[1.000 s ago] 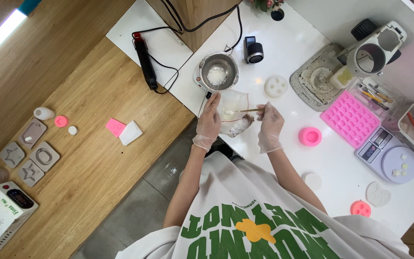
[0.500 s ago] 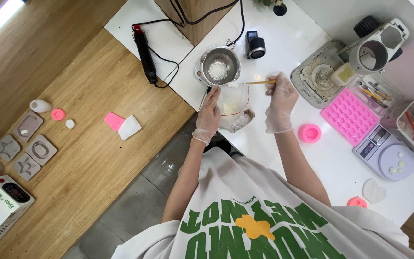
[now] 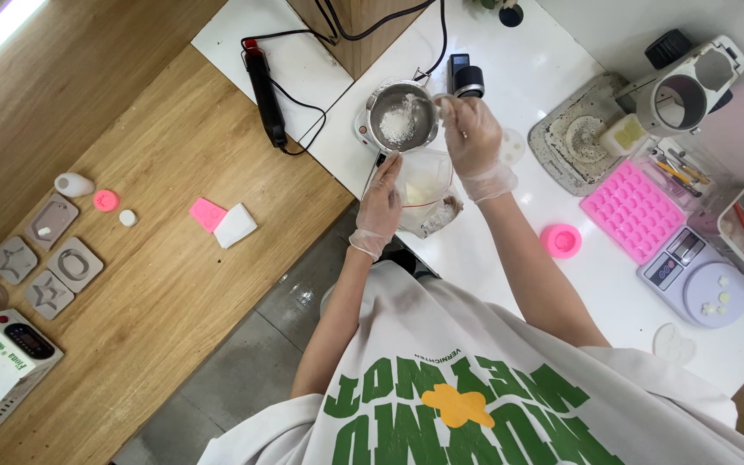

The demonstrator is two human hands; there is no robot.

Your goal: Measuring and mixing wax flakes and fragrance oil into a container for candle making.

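Stretching across the frame, the white bench (image 3: 561, 284) adjoins a wooden bench (image 3: 131, 258). A clear plastic bag (image 3: 424, 176), mouth toward the metal pot (image 3: 402, 116) of white powder, is pinched by the gloved left hand (image 3: 381, 207); the right hand (image 3: 474, 138) grips something small, unclear.

Upper middle of the frame: a shiny metal pot (image 3: 402, 116) holds matt white powder. Below it, a clear, crinkled plastic bag (image 3: 424, 182). Both hands wear thin translucent gloves. The white surface (image 3: 561, 284) looks smooth, glossy; at left, matt wood.
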